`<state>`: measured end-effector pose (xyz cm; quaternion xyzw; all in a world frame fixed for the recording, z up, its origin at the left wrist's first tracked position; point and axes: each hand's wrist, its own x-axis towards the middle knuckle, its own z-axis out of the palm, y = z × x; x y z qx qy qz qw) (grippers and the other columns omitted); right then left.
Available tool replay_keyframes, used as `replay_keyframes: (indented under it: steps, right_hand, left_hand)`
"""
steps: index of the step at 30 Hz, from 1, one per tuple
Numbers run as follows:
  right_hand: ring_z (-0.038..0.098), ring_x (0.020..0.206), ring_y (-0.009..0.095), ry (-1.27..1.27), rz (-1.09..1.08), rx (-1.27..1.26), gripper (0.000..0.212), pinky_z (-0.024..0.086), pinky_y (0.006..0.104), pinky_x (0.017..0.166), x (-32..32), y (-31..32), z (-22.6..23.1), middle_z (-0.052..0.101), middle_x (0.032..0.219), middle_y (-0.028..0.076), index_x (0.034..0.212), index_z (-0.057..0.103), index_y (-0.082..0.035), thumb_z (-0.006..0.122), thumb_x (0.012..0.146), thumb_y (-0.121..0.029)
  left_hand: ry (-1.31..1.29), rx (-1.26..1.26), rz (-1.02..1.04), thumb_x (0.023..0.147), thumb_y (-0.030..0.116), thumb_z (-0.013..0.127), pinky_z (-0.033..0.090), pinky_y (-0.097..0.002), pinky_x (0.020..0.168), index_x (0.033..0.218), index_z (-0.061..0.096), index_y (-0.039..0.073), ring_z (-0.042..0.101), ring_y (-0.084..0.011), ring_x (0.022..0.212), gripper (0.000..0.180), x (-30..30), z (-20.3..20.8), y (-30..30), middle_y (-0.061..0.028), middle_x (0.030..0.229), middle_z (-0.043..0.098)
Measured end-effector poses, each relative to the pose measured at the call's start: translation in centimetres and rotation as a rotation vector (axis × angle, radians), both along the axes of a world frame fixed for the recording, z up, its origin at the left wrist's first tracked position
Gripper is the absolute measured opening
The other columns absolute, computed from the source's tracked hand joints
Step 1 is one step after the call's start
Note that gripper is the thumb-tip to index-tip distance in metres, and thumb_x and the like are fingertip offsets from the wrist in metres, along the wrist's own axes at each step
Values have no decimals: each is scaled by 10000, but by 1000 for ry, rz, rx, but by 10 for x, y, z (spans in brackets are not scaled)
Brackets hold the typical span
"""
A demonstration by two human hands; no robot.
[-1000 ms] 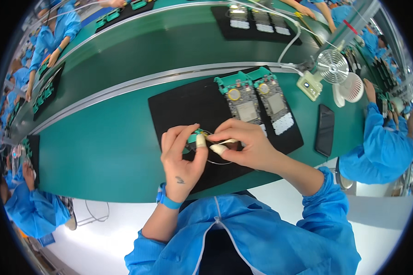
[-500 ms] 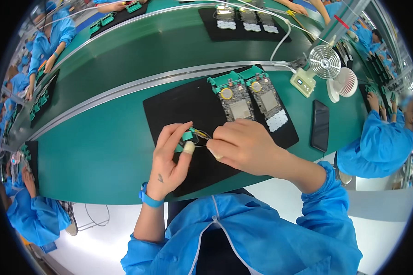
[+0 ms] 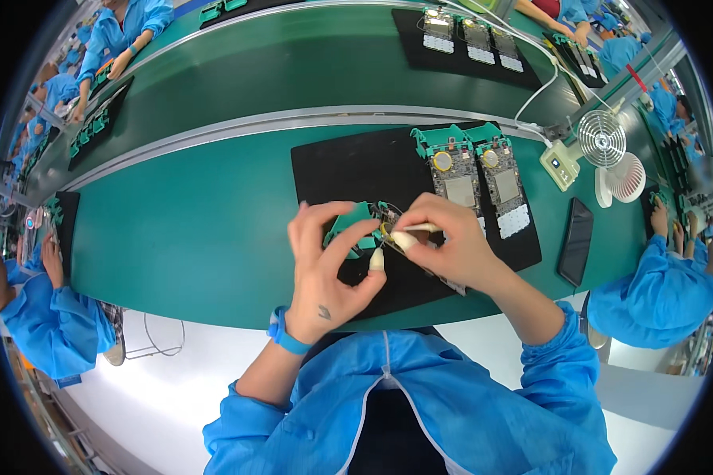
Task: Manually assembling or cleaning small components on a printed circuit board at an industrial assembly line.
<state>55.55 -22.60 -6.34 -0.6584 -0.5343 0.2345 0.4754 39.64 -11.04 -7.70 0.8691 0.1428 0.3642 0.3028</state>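
Both my hands work over a circuit board (image 3: pixel 452 285) that lies slantwise on the black mat, with a green plastic holder (image 3: pixel 361 214) at its upper left end. My left hand (image 3: pixel 325 273) is curved round the holder, index finger bent over it, thumb in a pale finger cot by its lower edge. Beside it, my right hand (image 3: pixel 459 249) pinches at the holder's right side, thumb and index finger in pale cots. Whatever lies between those tips is hidden. My right hand covers much of the board.
Two finished-looking boards (image 3: pixel 461 190) with green holders lie on the black mat (image 3: pixel 325 170). To their right are a phone (image 3: pixel 576 241) and a small fan (image 3: pixel 602 138). A metal rail (image 3: pixel 238 127) crosses behind. People in blue coats sit on both sides.
The view has shifted, so the bench appears further right. My left fingers have spread wider round the holder, more of which now shows. My right fingers have come in against it.
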Motion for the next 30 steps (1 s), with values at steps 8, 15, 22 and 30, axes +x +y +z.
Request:
replay_keyframes:
  steps: [8,15,22,30]
  right_hand:
    - [591,668,220,-300,180,185,308,473,299,564,-14,-17,-21,580,812,44,896,623,-70,743,615,-29]
    - [577,651,220,-464,178,251,336,458,312,551,-12,-13,-28,578,802,40,873,620,-72,767,571,-59]
    - [570,631,221,-526,195,242,337,447,316,536,-13,-9,-22,573,787,39,860,628,-69,763,551,-60]
    - [588,652,245,-479,96,94,293,469,321,557,-21,-13,-19,575,794,50,869,610,-55,743,608,-49]
  left_hand:
    - [129,-647,23,814,-33,580,520,-241,636,1317,441,-46,628,-137,644,522,-30,-19,-54,-57,697,622]
    - [-59,-1062,-151,914,-41,447,553,-307,813,1389,316,-47,653,-195,922,492,-21,-21,-38,-128,963,659]
    - [-67,-1199,-138,915,-40,477,567,-311,802,1371,340,-60,655,-208,924,477,-18,-19,-35,-168,987,662]
    - [-86,-1194,-91,868,-79,491,559,-295,802,1362,356,-67,666,-198,894,512,-15,-23,-38,-163,950,671]
